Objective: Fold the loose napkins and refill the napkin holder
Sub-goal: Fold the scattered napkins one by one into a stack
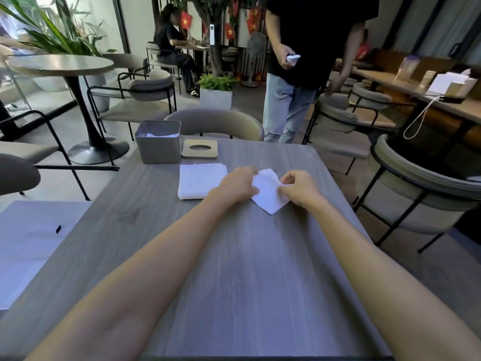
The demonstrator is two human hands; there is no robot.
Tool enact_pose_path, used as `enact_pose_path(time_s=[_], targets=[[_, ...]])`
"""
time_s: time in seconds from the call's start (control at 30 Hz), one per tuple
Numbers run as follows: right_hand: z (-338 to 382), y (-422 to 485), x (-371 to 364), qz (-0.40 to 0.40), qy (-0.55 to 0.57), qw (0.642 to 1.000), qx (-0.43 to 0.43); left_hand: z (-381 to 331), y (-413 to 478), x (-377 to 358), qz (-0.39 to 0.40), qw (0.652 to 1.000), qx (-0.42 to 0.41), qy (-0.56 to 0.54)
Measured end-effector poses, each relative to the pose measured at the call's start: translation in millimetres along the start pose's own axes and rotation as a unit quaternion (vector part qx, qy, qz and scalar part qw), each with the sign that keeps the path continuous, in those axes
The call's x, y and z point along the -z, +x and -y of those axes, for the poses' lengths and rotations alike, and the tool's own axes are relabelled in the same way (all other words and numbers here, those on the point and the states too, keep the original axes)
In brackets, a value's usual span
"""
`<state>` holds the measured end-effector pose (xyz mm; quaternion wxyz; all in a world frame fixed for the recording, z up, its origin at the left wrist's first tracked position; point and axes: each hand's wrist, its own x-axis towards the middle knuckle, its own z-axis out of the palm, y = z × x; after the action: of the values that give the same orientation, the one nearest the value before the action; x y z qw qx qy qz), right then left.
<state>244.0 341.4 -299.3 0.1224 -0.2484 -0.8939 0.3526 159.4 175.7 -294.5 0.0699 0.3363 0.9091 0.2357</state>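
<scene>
A white napkin (268, 192) lies partly folded on the grey table (234, 269), far centre. My left hand (238, 185) pinches its left edge and my right hand (299, 187) pinches its right edge, fingers curled on the paper. Left of it sits a flat stack of white napkins (199, 179). Behind the stack stands the grey napkin holder (158, 142), lid off, with white napkins inside. Its wooden lid (200, 149), with an oval slot, lies beside the holder on the right.
A padded chair (216, 125) stands at the table's far edge. A person in a black shirt and jeans (294, 74) stands just beyond it. More chairs (416, 183) flank the right side, and a round table (59, 65) is at the far left.
</scene>
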Motion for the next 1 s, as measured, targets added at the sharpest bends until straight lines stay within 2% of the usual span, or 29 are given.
enact_pose_path(time_s=[0.1, 0.2, 0.3, 0.43, 0.67, 0.77, 0.87, 1.0], targets=[[6, 1, 2, -0.028, 0.091, 0.995, 0.033, 3, -6, 12, 0.016, 0.990, 0.026, -0.140], [23, 2, 6, -0.045, 0.158, 0.983, 0.078, 8, -16, 34, 0.040, 0.957, 0.055, -0.283], [47, 4, 5, -0.030, 0.191, 0.975, 0.113, 19, -31, 58, 0.031, 0.936, 0.074, -0.344], [81, 9, -15, -0.007, 0.212, 0.967, 0.140, 43, -47, 77, -0.057, 0.945, 0.084, -0.312], [112, 21, -79, 0.009, 0.142, 0.983, 0.119, 94, -67, 75, -0.129, 0.967, 0.137, -0.174], [114, 19, -94, -0.004, 0.091, 0.990, 0.106, 104, -68, 68, -0.145, 0.968, 0.177, -0.106], [108, 16, -103, -0.002, 0.041, 0.993, 0.107, 108, -68, 60, -0.126, 0.968, 0.213, -0.049], [101, 11, -105, -0.009, -0.025, 0.996, 0.082, 111, -69, 51, -0.138, 0.966, 0.214, -0.036]])
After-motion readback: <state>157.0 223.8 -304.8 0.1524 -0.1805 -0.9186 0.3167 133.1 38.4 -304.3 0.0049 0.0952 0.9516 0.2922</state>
